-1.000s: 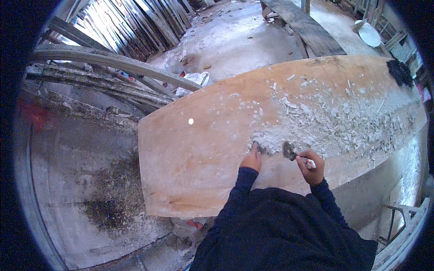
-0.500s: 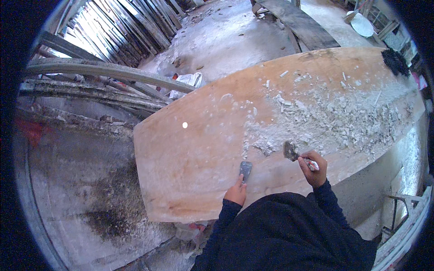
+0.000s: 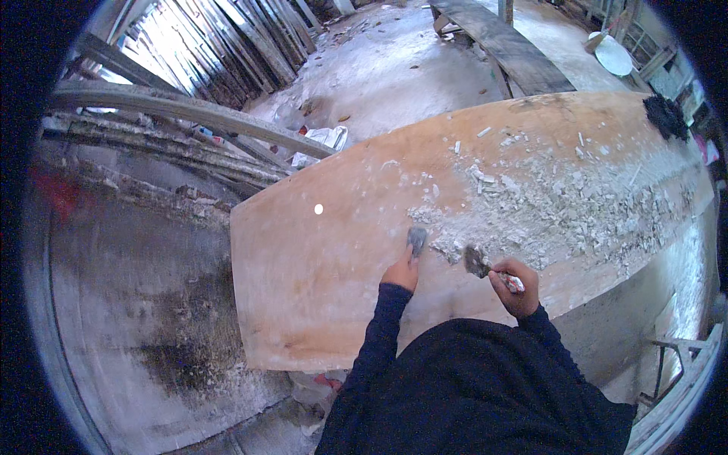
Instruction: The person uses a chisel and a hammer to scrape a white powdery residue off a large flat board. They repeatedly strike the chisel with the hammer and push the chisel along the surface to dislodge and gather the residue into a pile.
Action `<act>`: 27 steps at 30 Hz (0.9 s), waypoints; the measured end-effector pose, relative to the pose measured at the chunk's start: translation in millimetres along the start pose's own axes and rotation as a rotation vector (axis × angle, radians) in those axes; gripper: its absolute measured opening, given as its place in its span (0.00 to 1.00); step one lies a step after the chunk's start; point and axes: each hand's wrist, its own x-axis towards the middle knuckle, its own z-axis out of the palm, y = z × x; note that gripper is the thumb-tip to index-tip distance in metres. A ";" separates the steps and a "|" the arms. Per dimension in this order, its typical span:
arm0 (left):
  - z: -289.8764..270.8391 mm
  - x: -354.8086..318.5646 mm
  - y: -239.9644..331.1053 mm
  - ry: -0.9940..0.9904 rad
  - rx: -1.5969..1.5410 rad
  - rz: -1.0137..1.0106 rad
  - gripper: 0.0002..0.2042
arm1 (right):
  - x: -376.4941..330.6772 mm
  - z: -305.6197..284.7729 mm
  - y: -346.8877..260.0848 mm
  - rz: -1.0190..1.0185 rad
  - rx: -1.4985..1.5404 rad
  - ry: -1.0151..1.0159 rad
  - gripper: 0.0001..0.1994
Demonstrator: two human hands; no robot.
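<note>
My left hand (image 3: 400,274) is closed around a grey, flat, rounded scraper (image 3: 417,240), which rests on or just above the wooden board (image 3: 303,296). To its right, my right hand (image 3: 519,292) grips a small trowel (image 3: 475,260) by its pale handle with red marks. The trowel's dark, dirty blade points left, toward the scraper, at the near edge of a spread of whitish plaster-like chips and powder (image 3: 561,201). These crumbs cover much of the board's right half. A white round spot (image 3: 318,209) shows on its left half.
Long weathered beams (image 3: 189,114) lie at the left, beside a stained grey slab (image 3: 114,288). A dark plank (image 3: 516,45) stands beyond the board. A black bristly clump (image 3: 666,117) sits at its far right corner. Metal framing (image 3: 675,364) is at lower right.
My left hand has moved forward with the scraper, up to the left edge of the chips. My right hand and trowel have shifted slightly left, closer to the scraper.
</note>
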 end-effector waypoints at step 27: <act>6.9 -3.0 9.5 -0.080 0.071 0.016 0.21 | 3.0 -5.0 8.4 0.010 -0.020 0.080 0.04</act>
